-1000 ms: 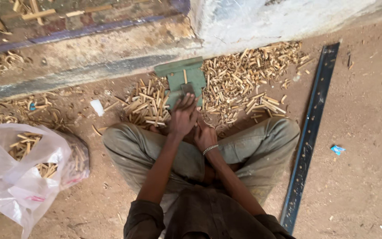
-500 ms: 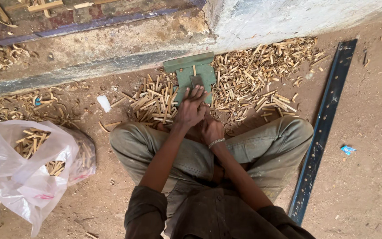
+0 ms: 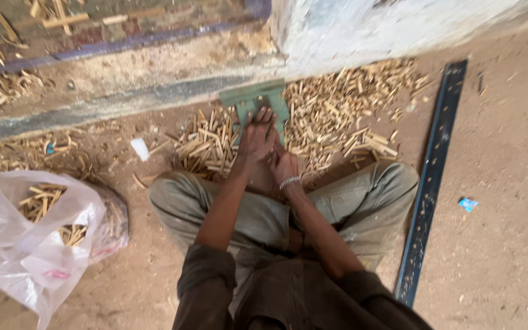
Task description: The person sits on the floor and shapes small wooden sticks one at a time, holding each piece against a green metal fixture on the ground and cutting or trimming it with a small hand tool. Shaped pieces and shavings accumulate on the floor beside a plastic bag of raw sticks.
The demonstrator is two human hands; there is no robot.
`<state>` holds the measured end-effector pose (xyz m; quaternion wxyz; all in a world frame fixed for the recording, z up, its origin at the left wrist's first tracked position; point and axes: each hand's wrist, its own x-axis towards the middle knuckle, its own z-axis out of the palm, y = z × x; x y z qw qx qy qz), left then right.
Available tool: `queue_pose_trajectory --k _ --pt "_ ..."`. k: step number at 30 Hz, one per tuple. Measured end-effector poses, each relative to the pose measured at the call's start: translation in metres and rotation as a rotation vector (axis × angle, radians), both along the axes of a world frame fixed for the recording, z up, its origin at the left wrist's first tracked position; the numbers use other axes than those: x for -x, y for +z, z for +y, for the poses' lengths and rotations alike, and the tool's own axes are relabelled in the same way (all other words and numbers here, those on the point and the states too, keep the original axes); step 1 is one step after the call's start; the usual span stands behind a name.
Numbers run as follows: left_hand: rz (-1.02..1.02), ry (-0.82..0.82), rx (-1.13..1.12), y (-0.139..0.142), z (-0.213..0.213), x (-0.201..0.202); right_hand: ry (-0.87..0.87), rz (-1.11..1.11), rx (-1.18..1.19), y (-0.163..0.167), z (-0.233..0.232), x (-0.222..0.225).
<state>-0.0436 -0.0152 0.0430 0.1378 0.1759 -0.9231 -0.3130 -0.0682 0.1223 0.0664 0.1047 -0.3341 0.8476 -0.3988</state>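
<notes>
The green metal tool [image 3: 258, 102] stands on the dirt floor [image 3: 496, 183] against the foot of the whitewashed wall [image 3: 362, 30], straight ahead of the seated person. The left hand [image 3: 256, 135] lies over its near end with the fingers [image 3: 263, 117] spread flat and pointing toward the wall. The right hand [image 3: 285, 164], with a bracelet [image 3: 289, 181] at the wrist, sits just behind and beside the left, curled in on itself; whether those fingers pinch a stick or are simply closed cannot be told, as the view is blurred there. Cut wooden sticks [image 3: 337, 116] lie in loose heaps on both sides of the tool, a smaller pile [image 3: 206, 143] to the left and a wider spread to the right, reaching the knees of the crossed legs in grey-green trousers [image 3: 374, 195]. By the size of those heaps, a good deal of cutting looks done already. Further left, a clear plastic bag [image 3: 38, 244] sits open on the floor with some sticks inside but far from full, so most of the pieces seem yet to be gathered. More scraps lie scattered along the concrete step [image 3: 123, 73] and above it. A long dark metal bar [image 3: 432, 177] lies on the floor to the right, well apart from the hands, and a small blue wrapper [image 3: 468, 204] lies beyond it.
</notes>
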Motion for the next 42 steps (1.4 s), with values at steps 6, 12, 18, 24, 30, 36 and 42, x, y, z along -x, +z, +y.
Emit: queue_pose_trajectory --k 6,12,18,24,30,36,42 --pt "0.138 0.0 -0.03 0.0 0.027 -0.025 0.042 0.019 0.14 0.007 0.036 -0.017" --pt "0.199 0.021 -0.042 -0.022 0.041 -0.034 0.014 0.013 -0.145 -0.009 0.044 -0.023" --pt "0.177 -0.011 -0.005 -0.035 0.033 -0.031 0.029 -0.013 -0.171 -0.008 0.041 -0.023" --pt "0.121 -0.042 0.014 -0.032 0.02 -0.021 -0.036 -0.046 -0.287 -0.011 0.029 -0.019" --pt "0.059 -0.067 0.048 -0.019 -0.002 0.002 -0.031 0.087 -0.266 -0.009 0.002 -0.004" --pt "0.201 0.031 -0.108 -0.008 -0.008 0.003 -0.075 -0.007 -0.151 0.008 -0.007 -0.002" --pt "0.228 0.679 -0.478 0.0 -0.017 0.012 -0.164 -0.445 0.251 0.012 0.024 -0.022"
